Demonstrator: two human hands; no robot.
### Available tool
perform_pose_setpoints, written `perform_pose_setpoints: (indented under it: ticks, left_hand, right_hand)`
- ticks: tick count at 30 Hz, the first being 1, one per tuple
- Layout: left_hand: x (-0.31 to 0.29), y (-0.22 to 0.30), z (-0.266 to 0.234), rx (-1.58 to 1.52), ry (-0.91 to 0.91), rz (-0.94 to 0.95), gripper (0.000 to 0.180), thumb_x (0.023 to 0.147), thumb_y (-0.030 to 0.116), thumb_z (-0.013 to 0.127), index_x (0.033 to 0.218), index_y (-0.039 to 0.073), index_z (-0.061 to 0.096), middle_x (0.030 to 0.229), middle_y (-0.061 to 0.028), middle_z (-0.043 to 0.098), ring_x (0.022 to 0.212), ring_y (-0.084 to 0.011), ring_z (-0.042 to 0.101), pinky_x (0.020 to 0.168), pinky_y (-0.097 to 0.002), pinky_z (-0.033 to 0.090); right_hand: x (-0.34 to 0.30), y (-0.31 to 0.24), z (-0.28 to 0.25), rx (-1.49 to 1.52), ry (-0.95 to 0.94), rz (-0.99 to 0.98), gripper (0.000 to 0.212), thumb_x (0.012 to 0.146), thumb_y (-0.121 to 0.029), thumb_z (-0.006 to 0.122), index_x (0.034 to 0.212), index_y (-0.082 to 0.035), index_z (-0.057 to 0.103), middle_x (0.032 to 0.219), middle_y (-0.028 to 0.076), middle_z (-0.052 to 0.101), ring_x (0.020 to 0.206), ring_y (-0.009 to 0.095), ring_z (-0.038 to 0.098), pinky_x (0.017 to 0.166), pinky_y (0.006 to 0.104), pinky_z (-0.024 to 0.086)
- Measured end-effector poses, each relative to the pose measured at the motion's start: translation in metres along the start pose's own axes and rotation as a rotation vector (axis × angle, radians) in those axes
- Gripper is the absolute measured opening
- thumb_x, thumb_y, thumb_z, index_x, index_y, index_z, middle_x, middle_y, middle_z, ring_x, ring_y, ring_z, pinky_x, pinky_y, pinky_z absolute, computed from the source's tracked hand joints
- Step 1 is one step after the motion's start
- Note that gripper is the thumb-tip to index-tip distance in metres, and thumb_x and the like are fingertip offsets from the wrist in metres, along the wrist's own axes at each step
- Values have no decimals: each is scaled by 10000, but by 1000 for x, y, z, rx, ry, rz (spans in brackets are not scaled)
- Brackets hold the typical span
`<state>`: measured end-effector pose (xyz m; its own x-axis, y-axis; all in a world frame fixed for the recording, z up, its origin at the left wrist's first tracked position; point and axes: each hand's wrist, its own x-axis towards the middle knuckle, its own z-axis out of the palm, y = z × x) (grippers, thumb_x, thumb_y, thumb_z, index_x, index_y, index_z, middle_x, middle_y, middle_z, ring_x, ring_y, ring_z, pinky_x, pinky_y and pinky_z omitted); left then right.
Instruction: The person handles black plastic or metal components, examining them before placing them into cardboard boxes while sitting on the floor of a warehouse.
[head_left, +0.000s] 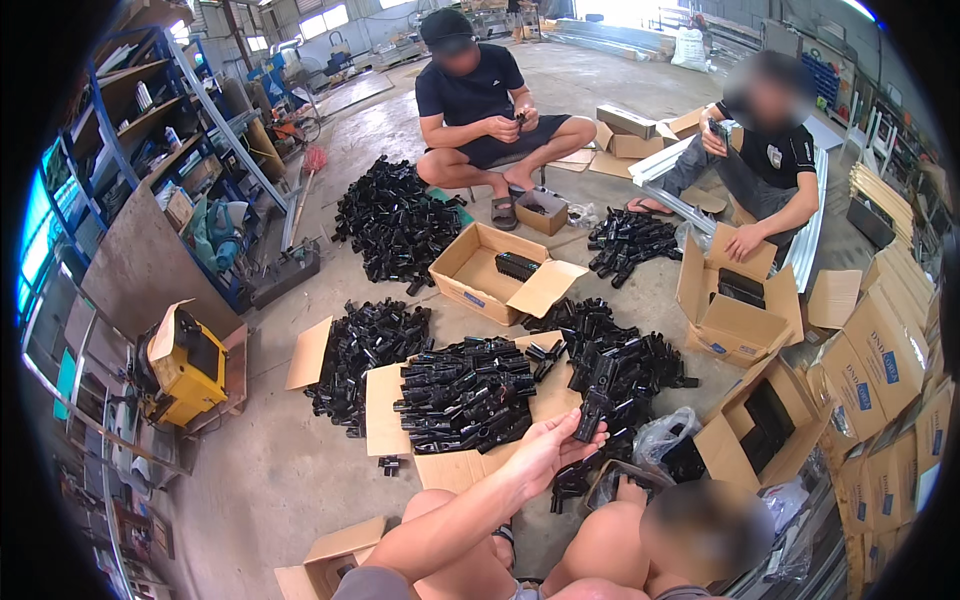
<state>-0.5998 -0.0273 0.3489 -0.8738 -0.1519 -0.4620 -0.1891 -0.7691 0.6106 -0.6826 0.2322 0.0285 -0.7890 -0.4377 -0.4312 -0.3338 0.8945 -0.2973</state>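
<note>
My left hand [548,452] is closed around one end of a long black plastic fitting [597,398], held up above the piles. Low on the right, my right hand [630,489] reaches into a small container with clear plastic [606,487]. Its fingers are mostly hidden, and a blurred patch covers part of the arm. Left of my left hand, an opened-out carton [385,412] bears a neat stack of black fittings [467,393]. Behind the held piece lies a loose heap of similar fittings [640,360].
More black heaps [395,215] lie farther off, around an open carton [465,262]. Two people [470,95] [775,150] sit opposite, one handling a small black part, the other touching a carton [735,300]. Stacked cartons [880,370] line the right; a yellow machine [185,365] stands left.
</note>
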Motion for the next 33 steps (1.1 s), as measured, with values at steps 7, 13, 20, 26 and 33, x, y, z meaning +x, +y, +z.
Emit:
perform_pose_setpoints:
  ticks: [7,13,20,26,33]
  left_hand:
    - [3,-5,1,-2,5,4,332,1041,319,510,1185,38,615,1150,-96,688,1022,-161,675,907,-294,561]
    - [-1,-3,9,-56,-11,144,316,1042,290,513,1186,23,600,1159,-109,676,1034,-182,669,949,-303,552]
    - [-5,-1,30,-94,-21,323,339,1040,257,523,1277,18,560,1185,-101,655,1069,-183,651,955,-331,555]
    - [-14,6,40,-50,62,458,399,1029,184,548,1368,-19,498,1171,-134,670,1043,-185,667,924,-326,564]
    - [-16,-4,40,25,118,535,422,1021,165,562,1389,-22,475,1143,-106,682,1013,-160,672,893,-322,569]
  right_hand:
    - [-9,-1,-12,73,31,-56,160,910,-147,528,1034,-59,577,1100,254,604,1020,453,583,866,515,486]
    - [-4,-30,-93,641,353,-159,152,894,-163,649,954,-31,693,945,159,723,814,239,702,740,369,549]
    - [-72,-166,-316,1229,346,-473,123,934,-26,649,1046,22,633,887,75,668,754,116,627,705,256,533]
    - [-89,-233,-330,1162,495,-620,123,884,9,698,1004,33,691,917,96,733,844,127,701,745,244,547]
    - [-92,-240,-318,632,784,-766,145,789,-23,750,934,-10,740,877,103,734,765,245,674,690,338,535]
